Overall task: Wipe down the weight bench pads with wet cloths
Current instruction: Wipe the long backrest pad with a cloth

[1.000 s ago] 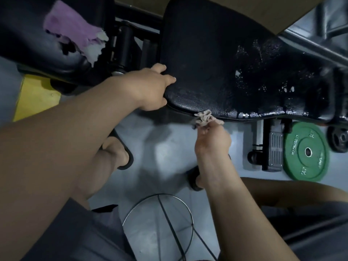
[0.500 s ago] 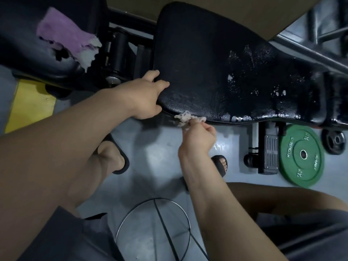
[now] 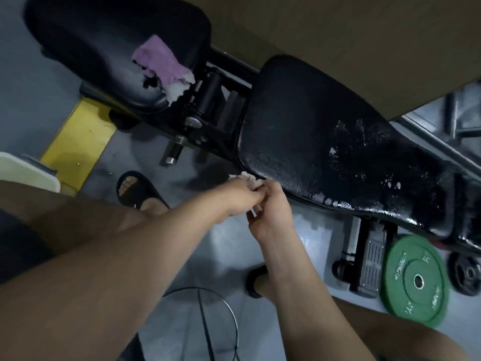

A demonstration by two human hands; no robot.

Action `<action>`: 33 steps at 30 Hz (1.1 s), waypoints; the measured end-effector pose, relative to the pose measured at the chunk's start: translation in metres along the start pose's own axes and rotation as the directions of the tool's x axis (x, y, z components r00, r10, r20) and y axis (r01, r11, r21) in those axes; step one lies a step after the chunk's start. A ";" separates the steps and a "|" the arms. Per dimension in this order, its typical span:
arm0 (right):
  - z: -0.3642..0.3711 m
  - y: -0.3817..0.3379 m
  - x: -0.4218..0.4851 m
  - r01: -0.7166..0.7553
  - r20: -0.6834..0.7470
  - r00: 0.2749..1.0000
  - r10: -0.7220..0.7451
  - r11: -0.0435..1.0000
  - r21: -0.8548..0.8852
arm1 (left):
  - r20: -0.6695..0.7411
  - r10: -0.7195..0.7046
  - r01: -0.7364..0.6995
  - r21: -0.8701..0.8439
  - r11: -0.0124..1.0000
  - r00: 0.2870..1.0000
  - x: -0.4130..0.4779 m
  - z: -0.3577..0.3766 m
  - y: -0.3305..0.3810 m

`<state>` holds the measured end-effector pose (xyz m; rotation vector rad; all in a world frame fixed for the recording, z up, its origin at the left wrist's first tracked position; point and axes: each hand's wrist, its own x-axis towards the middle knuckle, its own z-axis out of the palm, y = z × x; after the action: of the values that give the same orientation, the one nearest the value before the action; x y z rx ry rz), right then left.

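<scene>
I judge the job to be partway through. The long pad (image 3: 312, 142) glistens along its near edge and over its far half, as if damp, though white flecks and patches sit on that surface and I cannot tell whether they are dirt or worn cover. The seat pad (image 3: 99, 48) looks dull and dark. A purple cloth (image 3: 161, 62) lies bunched on its near end, touched by neither hand. Whether that pad has been wiped at all I cannot say, so I count it as work left, along with the flecked stretch of the long pad.

The pale cloth (image 3: 246, 178) is a small crumpled wad right at the near corner of the long pad, touching or just beside its edge. My left hand (image 3: 240, 198) and right hand (image 3: 273, 209) meet there, pressed close to each other just below the corner. My fingers (image 3: 270, 190) on both sides are curled in and pinching the wad between them. Most of it is buried in the grip, with only a ragged bit showing above my knuckles and a sliver between my palms.
</scene>
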<state>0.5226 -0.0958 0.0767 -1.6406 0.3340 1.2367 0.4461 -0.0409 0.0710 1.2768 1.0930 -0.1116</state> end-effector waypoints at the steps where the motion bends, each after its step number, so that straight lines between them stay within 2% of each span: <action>1: -0.003 -0.001 0.002 0.013 0.023 1.000 -0.012 0.999 -0.038 | -0.094 -0.001 -0.006 -0.073 0.997 0.996 0.008 0.009 -0.007; 3: -0.010 -0.003 0.006 0.041 0.070 0.997 -0.033 0.993 -0.110 | -0.212 -0.030 -0.031 -0.278 0.960 0.977 0.021 0.021 -0.017; 6: -0.018 -0.011 0.007 0.075 0.114 0.992 -0.053 0.979 -0.192 | -0.282 -0.094 -0.086 -0.565 0.821 0.955 0.026 0.028 -0.019; 8: -0.021 -0.018 0.004 0.147 0.078 0.989 -0.128 0.922 -0.359 | -0.325 -0.128 -0.128 -0.660 0.740 0.937 0.029 0.032 -0.021; 9: -0.020 -0.022 0.000 0.209 0.069 0.977 -0.200 0.854 -0.477 | -0.356 -0.133 -0.161 -0.686 0.709 0.925 0.030 0.033 -0.022; 10: -0.019 -0.027 -0.002 0.289 0.084 0.950 -0.300 0.748 -0.598 | -0.390 -0.144 -0.192 -0.700 0.687 0.909 0.031 0.034 -0.024; 12: -0.013 -0.037 -0.004 0.464 0.216 0.826 -0.521 0.409 -0.786 | -0.438 -0.146 -0.269 -0.746 0.609 0.887 0.033 0.034 -0.027; 14: -0.004 -0.047 0.001 0.594 0.420 0.649 -0.634 0.077 -0.801 | -0.470 -0.128 -0.338 -0.774 0.536 0.874 0.032 0.034 -0.027; 15: 0.000 -0.050 0.006 0.642 0.510 0.559 -0.653 -0.049 -0.765 | -0.494 -0.135 -0.362 -0.772 0.522 0.859 0.029 0.030 -0.027; 16: 0.004 -0.052 0.015 0.666 0.576 0.493 -0.652 -0.143 -0.732 | -0.532 -0.156 -0.392 -0.764 0.513 0.832 0.029 0.025 -0.026; 19: 0.011 -0.053 0.044 0.640 0.664 0.416 -0.621 -0.319 -0.699 | -0.637 -0.213 -0.463 -0.714 0.525 0.741 0.037 0.003 -0.027; 21: 0.009 -0.047 0.060 0.588 0.690 0.339 -0.639 -0.428 -0.686 | -0.650 -0.160 -0.481 -0.685 0.547 0.743 0.041 -0.005 -0.026; 24: 0.008 -0.040 0.071 0.531 0.719 0.225 -0.657 -0.536 -0.656 | -0.632 -0.069 -0.483 -0.653 0.583 0.772 0.039 0.006 -0.026; 26: 0.009 -0.043 0.077 0.512 0.761 0.186 -0.622 -0.599 -0.615 | -0.618 -0.033 -0.487 -0.649 0.584 0.785 0.033 0.022 -0.030; 28: 0.011 -0.048 0.083 0.508 0.793 0.165 -0.587 -0.639 -0.578 | -0.641 -0.018 -0.490 -0.605 0.628 0.768 0.031 0.033 -0.035; 30: 0.014 -0.051 0.085 0.538 0.790 0.151 -0.594 -0.621 -0.569 | -0.650 -0.017 -0.490 -0.590 0.641 0.760 0.037 0.031 -0.039; 33: 0.017 -0.051 0.083 0.593 0.773 0.143 -0.618 -0.572 -0.567 | -0.654 -0.001 -0.529 -0.613 0.587 0.757 0.052 0.009 -0.036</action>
<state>0.5853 -0.0315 0.0351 -2.0345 -1.9480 -0.0514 0.4563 -0.0359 0.0081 0.6357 1.2308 1.0123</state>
